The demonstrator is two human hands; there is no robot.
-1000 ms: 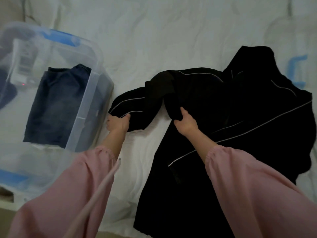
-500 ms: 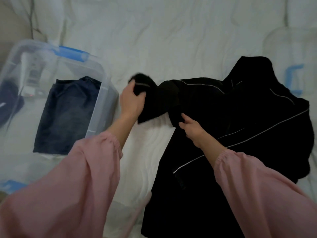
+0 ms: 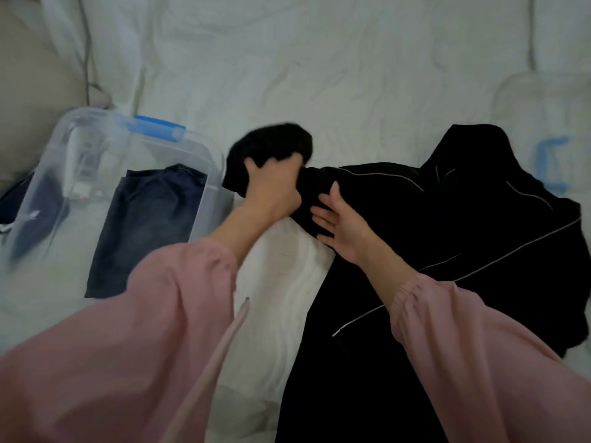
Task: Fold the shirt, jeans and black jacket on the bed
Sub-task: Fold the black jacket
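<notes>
The left hand (image 3: 271,190) grasps the bunched sleeve (image 3: 271,145) of the black jacket (image 3: 447,235), raised off the bed (image 3: 319,75). The right hand (image 3: 342,225) – fingers straight, spread – rests flat on the jacket's shoulder. The jacket sprawls at right; folded jeans (image 3: 147,225) lie in the clear bin (image 3: 96,129) at left.

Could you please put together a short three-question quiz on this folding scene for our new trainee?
1. True or false: the jeans lie inside the clear storage box.
2. Which part of the black jacket does the left hand grip? A) hem B) sleeve C) collar
3. Fill in: the right hand rests on the jacket with its fingers ____ (straight or curled).

Key: 1 true; 2 B; 3 straight.
</notes>
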